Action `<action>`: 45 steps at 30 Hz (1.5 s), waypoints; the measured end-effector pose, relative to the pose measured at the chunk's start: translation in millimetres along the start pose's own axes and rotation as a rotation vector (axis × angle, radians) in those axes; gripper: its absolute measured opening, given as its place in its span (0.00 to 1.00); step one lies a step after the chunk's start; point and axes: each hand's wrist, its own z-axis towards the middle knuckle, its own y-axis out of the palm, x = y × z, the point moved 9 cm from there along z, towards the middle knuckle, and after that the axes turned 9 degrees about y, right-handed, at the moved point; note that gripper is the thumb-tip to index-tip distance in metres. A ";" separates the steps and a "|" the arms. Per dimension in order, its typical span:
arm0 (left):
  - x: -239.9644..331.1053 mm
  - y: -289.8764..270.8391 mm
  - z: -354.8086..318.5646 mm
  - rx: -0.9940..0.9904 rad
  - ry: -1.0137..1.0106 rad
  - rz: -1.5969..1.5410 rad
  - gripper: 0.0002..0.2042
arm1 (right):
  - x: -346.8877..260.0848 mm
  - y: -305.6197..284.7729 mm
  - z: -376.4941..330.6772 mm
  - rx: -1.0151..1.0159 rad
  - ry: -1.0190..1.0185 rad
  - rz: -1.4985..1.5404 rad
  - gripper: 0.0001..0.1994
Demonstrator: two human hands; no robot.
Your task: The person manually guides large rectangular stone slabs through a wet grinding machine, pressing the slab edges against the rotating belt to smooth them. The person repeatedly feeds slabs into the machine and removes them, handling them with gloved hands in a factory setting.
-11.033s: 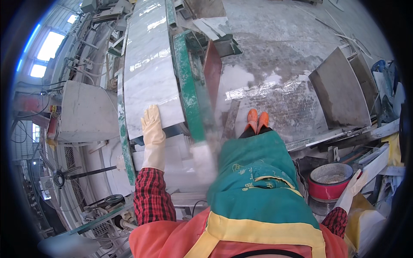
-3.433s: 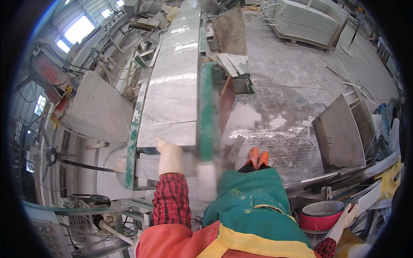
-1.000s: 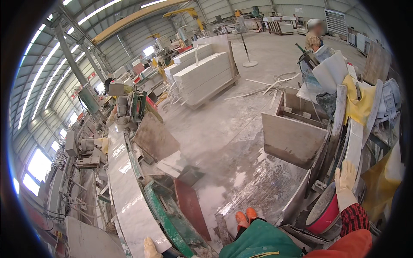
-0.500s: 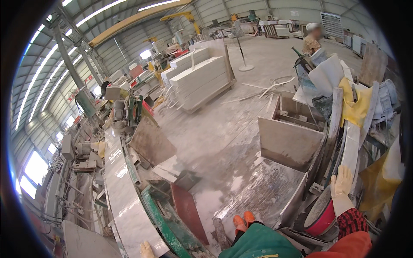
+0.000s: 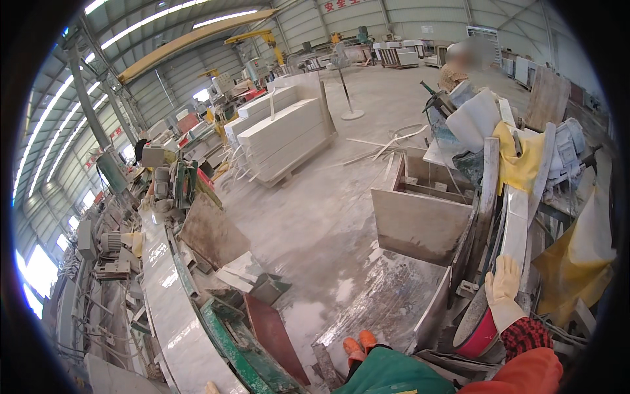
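Note:
My right hand (image 5: 503, 292), in a cream rubber glove, lies with its fingers stretched out against the near end of a long pale stone strip (image 5: 518, 217) at the right. Beneath that wrist is a belt roller with a red side (image 5: 478, 336). Of my left hand (image 5: 211, 388) only a gloved fingertip shows at the lower edge, by the near end of a long glossy pale stone slab (image 5: 172, 315); its other fingers are hidden. The slab lies along a green-edged machine bed (image 5: 230, 345).
A brown board (image 5: 420, 226) and a dark red board (image 5: 275, 335) lean on either side of the wet floor. White slabs (image 5: 285, 134) are stacked beyond, beside a stand fan (image 5: 348, 92). Yellow cloth (image 5: 518, 157) drapes over the right-hand line. A person (image 5: 453, 75) is behind it.
The view has turned right, shifting the scene leftward. My left hand has mostly slipped below the lower edge. My right hand keeps its place by the stone strip.

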 end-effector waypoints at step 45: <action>-39.0 20.8 -29.0 0.111 -0.116 -0.119 0.58 | 42.2 24.5 -15.6 -0.423 0.500 -0.091 0.47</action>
